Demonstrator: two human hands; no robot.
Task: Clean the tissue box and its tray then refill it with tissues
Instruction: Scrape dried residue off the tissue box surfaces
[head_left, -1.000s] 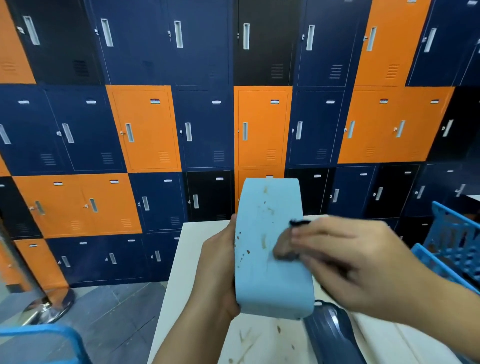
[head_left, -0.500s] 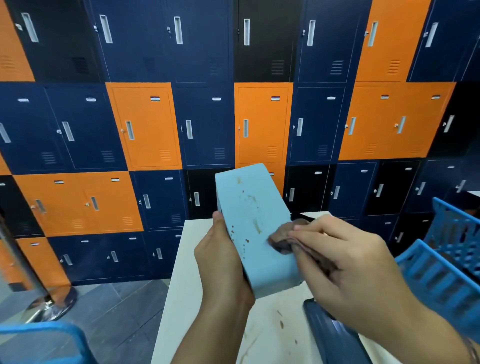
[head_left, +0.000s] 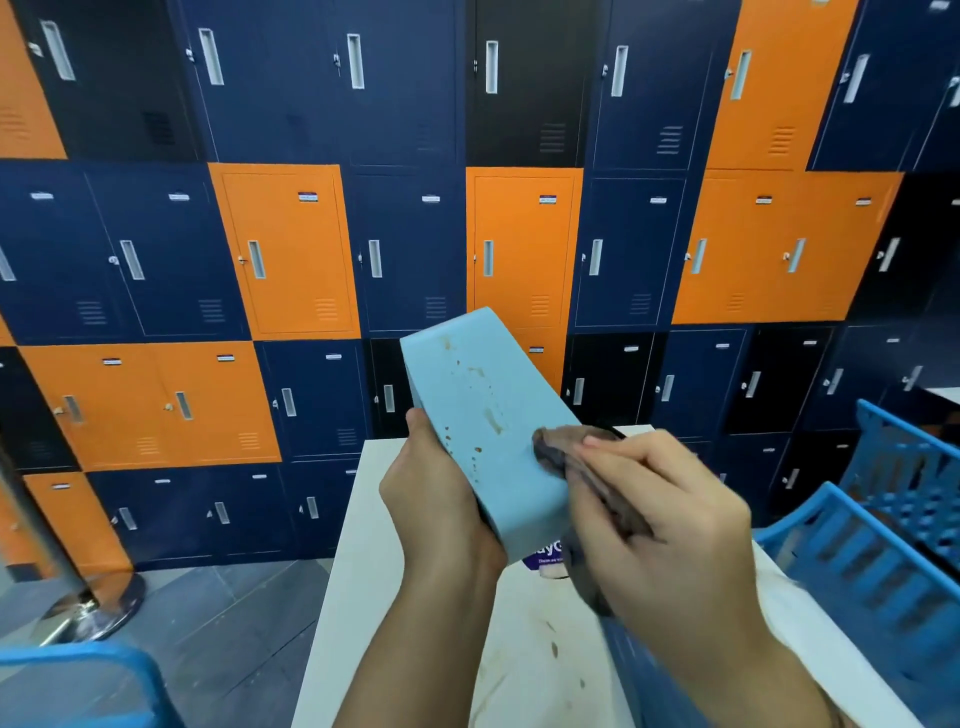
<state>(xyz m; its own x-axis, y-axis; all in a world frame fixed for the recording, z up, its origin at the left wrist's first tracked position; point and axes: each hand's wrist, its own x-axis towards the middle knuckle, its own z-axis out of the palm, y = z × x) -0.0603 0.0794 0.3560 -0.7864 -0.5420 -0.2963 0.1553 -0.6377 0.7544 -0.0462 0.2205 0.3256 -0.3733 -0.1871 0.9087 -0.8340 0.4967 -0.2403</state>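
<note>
The light blue tissue box (head_left: 488, 415) is held up above the white table (head_left: 353, 571), with its top end tilted to the left. It is gripped at its lower left edge by the left hand (head_left: 441, 499). A dark cloth (head_left: 558, 447) is held in the curled right hand (head_left: 670, 525) and pressed on the box's face (brown spots are seen there). A blue crate (head_left: 857, 561) is seen by the table's right side.

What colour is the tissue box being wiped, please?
The tissue box is light blue with brown stains, seen in the head view.
</note>
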